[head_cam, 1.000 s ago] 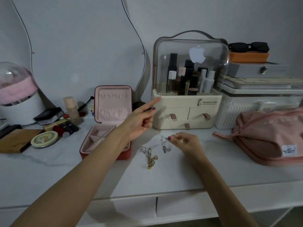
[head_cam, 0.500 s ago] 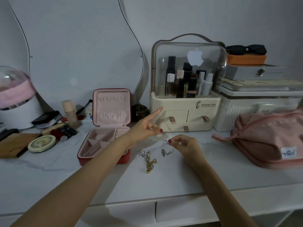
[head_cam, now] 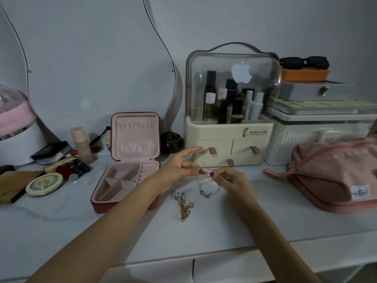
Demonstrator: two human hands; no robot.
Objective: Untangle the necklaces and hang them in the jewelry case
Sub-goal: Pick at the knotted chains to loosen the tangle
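Now both hands meet over a white marble-look vanity top (head_cam: 61, 219), pinching a thin silver necklace (head_cam: 207, 174) between them.

From the left: a wavy mirror (head_cam: 91, 58) leans against the pale wall, a round tin (head_cam: 44, 183) and lipsticks (head_cam: 73, 167) sit below it, then the jewelry case (head_cam: 130, 160) stands open, pink inside, its lid upright. Just right of it the left hand (head_cam: 179, 167) pinches the chain with thumb and finger, other fingers spread; the right hand (head_cam: 230, 180) pinches the pendant. A gold-and-silver tangle (head_cam: 183, 205) lies on the top below them. Behind stands a cosmetics organizer (head_cam: 230, 123); a pink pouch (head_cam: 334, 170) lies far right.
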